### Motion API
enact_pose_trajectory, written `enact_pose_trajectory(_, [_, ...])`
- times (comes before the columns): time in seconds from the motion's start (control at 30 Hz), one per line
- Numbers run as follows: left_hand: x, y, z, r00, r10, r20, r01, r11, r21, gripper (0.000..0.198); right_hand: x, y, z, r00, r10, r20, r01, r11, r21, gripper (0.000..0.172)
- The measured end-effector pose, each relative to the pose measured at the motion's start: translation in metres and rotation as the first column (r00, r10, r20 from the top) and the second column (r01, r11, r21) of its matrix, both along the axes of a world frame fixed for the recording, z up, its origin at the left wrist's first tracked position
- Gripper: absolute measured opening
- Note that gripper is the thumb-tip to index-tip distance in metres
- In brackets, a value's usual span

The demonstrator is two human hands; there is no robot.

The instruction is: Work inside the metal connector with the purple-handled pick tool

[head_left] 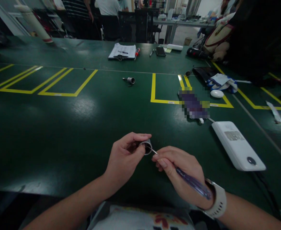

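Near the front middle of the green table, my left hand [126, 156] pinches a small grey metal cylinder [149, 145], whose round open end faces right and toward me. My right hand [181, 172] is closed around a screwdriver with a translucent purple handle [193, 182]. The thin metal shaft points left, and its tip is inside the cylinder's opening. What the tip touches inside is too small to tell. A similar metal cylinder with a thin stem [130, 80] lies on the table farther away.
A white power bank [238, 145] lies to the right, cabled to a blurred phone [193, 105]. Beyond are a white oval object [217, 93], gloves [222, 81], a clipboard [122, 51], a red screwdriver [137, 52] and a black phone [160, 51]. Yellow tape [152, 88] marks the green table [58, 137].
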State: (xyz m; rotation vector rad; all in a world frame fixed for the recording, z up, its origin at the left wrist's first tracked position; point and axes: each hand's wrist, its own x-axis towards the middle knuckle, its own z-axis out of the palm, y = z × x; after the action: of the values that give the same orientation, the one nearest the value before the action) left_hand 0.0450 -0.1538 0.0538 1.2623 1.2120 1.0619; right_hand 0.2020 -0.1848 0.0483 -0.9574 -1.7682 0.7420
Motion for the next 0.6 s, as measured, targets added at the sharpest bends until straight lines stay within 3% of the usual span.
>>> enact_pose_trajectory(0.33, [-0.0003,0.0019,-0.0011,1.0,-0.016,-0.013,0.017,1.0,0.025,0.008,-0.0016,-0.0005,-0.0046,0.99,0.007,0.143,-0.01,1.0,0.019,0.017])
enact_pose_trajectory(0.6, [-0.0025,0.0067,-0.0012,0.999,-0.042,-0.023,0.042,0.999,0.017,0.009,-0.0012,0.0058,0.0037,0.995,0.065,0.077,-0.061,0.996,-0.064,0.016])
